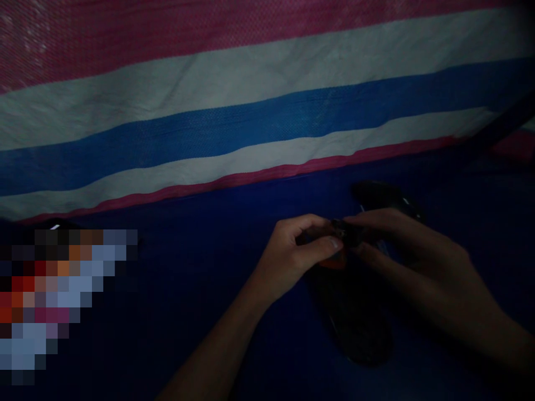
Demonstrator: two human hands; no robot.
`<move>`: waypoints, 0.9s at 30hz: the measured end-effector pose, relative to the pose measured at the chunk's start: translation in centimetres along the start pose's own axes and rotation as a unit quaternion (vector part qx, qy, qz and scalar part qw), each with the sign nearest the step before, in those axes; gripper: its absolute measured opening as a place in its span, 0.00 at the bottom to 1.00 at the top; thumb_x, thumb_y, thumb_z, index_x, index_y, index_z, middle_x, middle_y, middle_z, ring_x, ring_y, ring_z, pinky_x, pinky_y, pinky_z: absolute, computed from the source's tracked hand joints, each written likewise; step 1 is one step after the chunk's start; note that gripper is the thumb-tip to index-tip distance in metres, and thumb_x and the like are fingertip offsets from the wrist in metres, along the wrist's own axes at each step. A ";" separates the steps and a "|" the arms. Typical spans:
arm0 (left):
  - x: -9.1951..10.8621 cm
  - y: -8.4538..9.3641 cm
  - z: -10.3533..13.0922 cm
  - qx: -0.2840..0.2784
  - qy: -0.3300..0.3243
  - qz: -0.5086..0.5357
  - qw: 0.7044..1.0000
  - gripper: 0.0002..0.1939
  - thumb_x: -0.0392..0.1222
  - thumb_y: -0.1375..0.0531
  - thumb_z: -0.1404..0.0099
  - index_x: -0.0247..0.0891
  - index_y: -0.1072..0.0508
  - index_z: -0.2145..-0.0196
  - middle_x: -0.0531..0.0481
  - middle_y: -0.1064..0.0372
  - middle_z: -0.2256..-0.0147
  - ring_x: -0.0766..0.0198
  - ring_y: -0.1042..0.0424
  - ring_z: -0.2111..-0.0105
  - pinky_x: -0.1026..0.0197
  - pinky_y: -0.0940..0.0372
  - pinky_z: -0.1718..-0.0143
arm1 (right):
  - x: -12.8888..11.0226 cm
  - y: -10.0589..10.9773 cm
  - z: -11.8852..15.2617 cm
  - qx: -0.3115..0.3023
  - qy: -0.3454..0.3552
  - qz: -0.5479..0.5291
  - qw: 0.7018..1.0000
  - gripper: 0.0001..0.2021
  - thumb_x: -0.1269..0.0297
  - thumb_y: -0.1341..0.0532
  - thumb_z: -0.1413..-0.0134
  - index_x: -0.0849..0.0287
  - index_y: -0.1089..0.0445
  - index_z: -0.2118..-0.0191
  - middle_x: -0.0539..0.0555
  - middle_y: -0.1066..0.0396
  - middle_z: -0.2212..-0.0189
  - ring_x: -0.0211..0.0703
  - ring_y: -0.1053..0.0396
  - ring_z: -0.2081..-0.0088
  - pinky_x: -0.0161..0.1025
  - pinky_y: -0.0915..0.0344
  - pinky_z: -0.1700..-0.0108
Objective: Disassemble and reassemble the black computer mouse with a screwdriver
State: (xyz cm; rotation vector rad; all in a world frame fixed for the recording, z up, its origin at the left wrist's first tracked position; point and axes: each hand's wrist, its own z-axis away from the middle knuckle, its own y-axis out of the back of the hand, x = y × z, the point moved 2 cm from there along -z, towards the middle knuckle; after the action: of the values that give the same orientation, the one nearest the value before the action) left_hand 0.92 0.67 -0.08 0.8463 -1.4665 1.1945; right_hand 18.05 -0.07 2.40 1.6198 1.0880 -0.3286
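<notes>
Though dim (outline unclear), dark object (345, 230) pinched tight in left grip (290, 250) and right grip (430, 264).

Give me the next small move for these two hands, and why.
Probably keep the left hand's pinch and ease the right hand's fingers back slightly, to look at the small dark piece. Both hands' fingers meet around it, the right ones cover part of it, and the light is too dim to make out its details.
</notes>
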 end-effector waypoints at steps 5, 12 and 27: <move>0.0 0.0 -0.1 -0.025 0.021 0.036 0.999 0.05 0.38 0.35 0.47 0.36 0.25 0.71 0.53 0.28 0.72 0.70 0.31 0.72 0.66 0.38 0.68 | -0.1 -0.1 0.0 0.001 0.004 -0.005 1.000 0.08 0.59 0.39 0.43 0.47 0.29 0.57 0.50 0.27 0.61 0.45 0.28 0.62 0.42 0.31 0.64; 0.2 0.0 -0.1 -0.037 0.003 0.009 0.999 0.05 0.40 0.36 0.44 0.36 0.25 0.72 0.54 0.30 0.74 0.70 0.33 0.73 0.66 0.40 0.70 | -0.3 0.0 -0.2 0.005 -0.002 -0.010 1.000 0.09 0.59 0.40 0.43 0.49 0.28 0.57 0.51 0.26 0.61 0.44 0.28 0.62 0.40 0.30 0.65; -0.6 1.0 -1.2 0.131 -0.027 0.043 0.990 0.10 0.44 0.44 0.36 0.36 0.28 0.69 0.54 0.36 0.78 0.70 0.36 0.78 0.68 0.45 0.80 | 0.7 -0.3 -0.7 -0.003 -0.204 -0.335 0.920 0.05 0.59 0.35 0.49 0.50 0.25 0.64 0.47 0.25 0.65 0.36 0.28 0.67 0.30 0.31 0.63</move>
State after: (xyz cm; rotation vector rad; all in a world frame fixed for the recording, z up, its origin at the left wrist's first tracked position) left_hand 0.48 2.02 -0.87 1.0082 -1.4203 1.4615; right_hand 17.99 0.86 2.01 1.0519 1.2754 -1.0617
